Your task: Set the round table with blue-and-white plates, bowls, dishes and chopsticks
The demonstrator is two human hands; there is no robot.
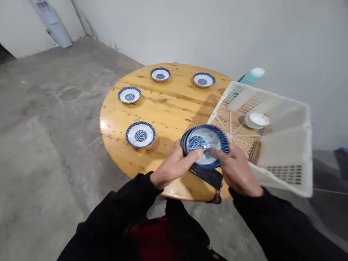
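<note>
Above the near edge of the round wooden table (pixel 174 108), a stack of blue-and-white plates (pixel 198 139) is held in front of me. My left hand (pixel 176 163) grips the stack's left side, its thumb lying over the top plate. My right hand (pixel 239 168) is closed on the right side of the top plate, which sits slightly askew on those below. Single plates of the same pattern lie on the table: one at the near left (pixel 140 135), one at the left (pixel 129 95), and others at the back (pixel 160 74) and back right (pixel 203 79).
A white plastic basket (pixel 288 105) at the right holds a stack of small white dishes (pixel 257 120) and a bundle of thin sticks (pixel 255 152). Behind it stands a teal bottle (pixel 252 76). A black phone-like object (pixel 208 175) lies below my hands near the edge.
</note>
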